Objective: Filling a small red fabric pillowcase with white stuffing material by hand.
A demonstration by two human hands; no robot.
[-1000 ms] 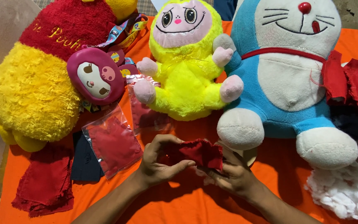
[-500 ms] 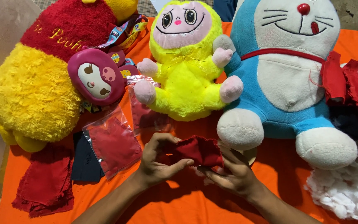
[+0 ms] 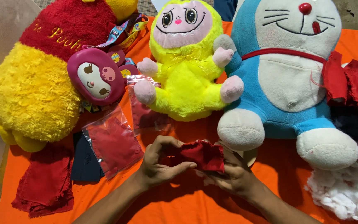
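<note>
Left hand (image 3: pixel 158 166) fingers curl and pinch the small red fabric piece (image 3: pixel 199 154); right hand (image 3: pixel 233 176) grips it from beneath. Its long axis runs left-right, near the orange cloth's (image 3: pixel 187 203) front edge. Left of it lies a clear rectangular plastic bag of red fabric (image 3: pixel 114 143), and a second one (image 3: pixel 146 112) beside the yellow plush toy (image 3: pixel 185 74).

There is one view, from a camera on the person's head, looking steeply down at an orange cloth (image 3: pixel 195 207) spread over the work surface. It faces forward, away from the body: the forearms enter from 6 o'clock, and the left hand (image 3: pixel 160 164) and right hand (image 3: pixel 233 176) meet just below centre. It sits close, so the yellow-and-red plush (image 3: pixel 34 91) at 10 o'clock and the blue-and-white plush (image 3: pixel 291 74) at 1 o'clock are cropped by the top edge. With no second view, nothing is shared.
</note>
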